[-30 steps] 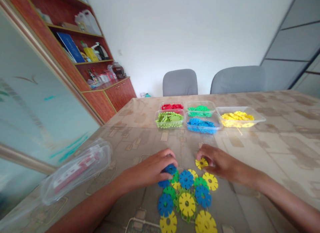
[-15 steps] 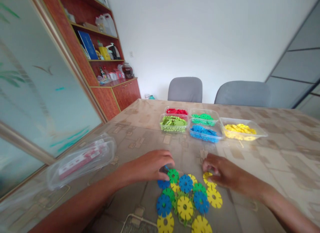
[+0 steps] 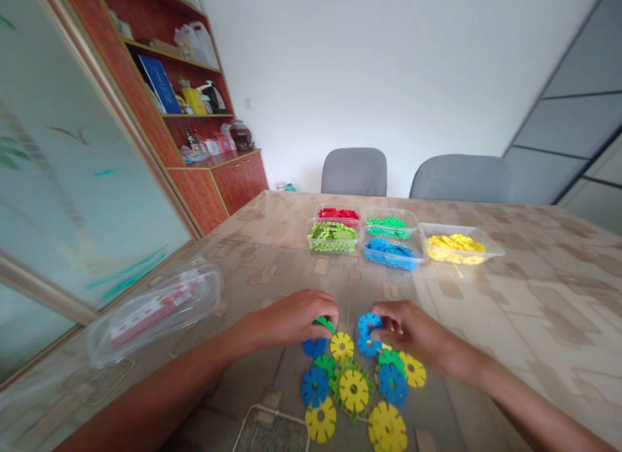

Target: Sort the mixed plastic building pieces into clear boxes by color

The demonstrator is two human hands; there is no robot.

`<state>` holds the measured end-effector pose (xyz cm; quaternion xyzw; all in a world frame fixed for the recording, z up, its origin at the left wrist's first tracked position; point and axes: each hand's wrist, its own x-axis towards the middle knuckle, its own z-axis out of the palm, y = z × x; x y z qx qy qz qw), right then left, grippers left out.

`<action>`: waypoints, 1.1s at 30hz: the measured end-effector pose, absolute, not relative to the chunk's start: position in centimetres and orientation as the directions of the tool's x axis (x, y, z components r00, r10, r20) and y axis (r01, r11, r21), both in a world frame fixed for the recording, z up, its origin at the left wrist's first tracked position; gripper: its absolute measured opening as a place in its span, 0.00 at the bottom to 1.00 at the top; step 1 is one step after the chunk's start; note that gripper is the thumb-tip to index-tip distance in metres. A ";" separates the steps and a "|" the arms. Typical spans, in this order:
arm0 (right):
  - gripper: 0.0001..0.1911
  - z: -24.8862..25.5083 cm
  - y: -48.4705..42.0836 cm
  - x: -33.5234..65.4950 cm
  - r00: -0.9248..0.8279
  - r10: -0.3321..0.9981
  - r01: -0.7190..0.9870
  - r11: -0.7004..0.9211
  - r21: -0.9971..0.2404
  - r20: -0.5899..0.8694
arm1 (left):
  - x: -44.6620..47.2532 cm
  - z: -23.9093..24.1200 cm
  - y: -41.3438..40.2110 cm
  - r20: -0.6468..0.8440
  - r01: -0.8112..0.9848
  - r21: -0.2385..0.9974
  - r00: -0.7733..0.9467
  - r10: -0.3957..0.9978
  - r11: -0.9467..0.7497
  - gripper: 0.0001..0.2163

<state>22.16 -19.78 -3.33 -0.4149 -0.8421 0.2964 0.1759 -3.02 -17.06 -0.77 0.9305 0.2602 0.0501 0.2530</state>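
Note:
Several flat toothed discs in blue, yellow and green [image 3: 354, 390] lie in a cluster on the table just in front of me. My left hand [image 3: 291, 319] is curled over the cluster's upper left, its fingers closed on a green disc [image 3: 322, 322]. My right hand [image 3: 408, 332] pinches a blue disc [image 3: 367, 325] and lifts it at the cluster's upper right, with a yellow piece partly hidden under its palm. The two hands sit a little apart, fingertips facing each other.
Clear tubs farther back on the patterned table [image 3: 534, 296] hold sorted discs: red [image 3: 337, 214], lime [image 3: 333, 235], green [image 3: 389, 224], blue [image 3: 391, 252], yellow [image 3: 457, 246]. A clear lidded box [image 3: 155, 309] lies at the left. Two grey chairs [image 3: 354, 170] stand behind.
My right hand has moved left from the yellow disc and now pinches a blue disc. My left hand has shifted from a blue disc onto a green one.

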 end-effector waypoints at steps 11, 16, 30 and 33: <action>0.09 -4.6 -18.8 25.0 -0.554 0.832 0.581 0.386 -0.717 -0.002 | -2.6 0.0 -19.6 -0.233 0.498 0.496 0.865 0.444 -0.711 0.10; 0.06 -3.3 -19.3 25.4 -0.488 0.870 0.657 0.420 -0.626 0.072 | -2.4 0.1 -19.6 -0.218 0.514 0.461 0.856 0.469 -0.723 0.07; 0.25 -1.4 -22.4 24.1 -0.725 0.677 0.567 0.480 -0.669 -0.129 | -2.3 0.3 -19.1 -0.144 0.411 0.588 0.901 0.410 -0.697 0.10; 0.23 -1.2 -22.4 24.1 -0.704 0.693 0.582 0.437 -0.686 -0.155 | -2.2 0.1 -19.3 -0.196 0.448 0.538 0.890 0.411 -0.714 0.09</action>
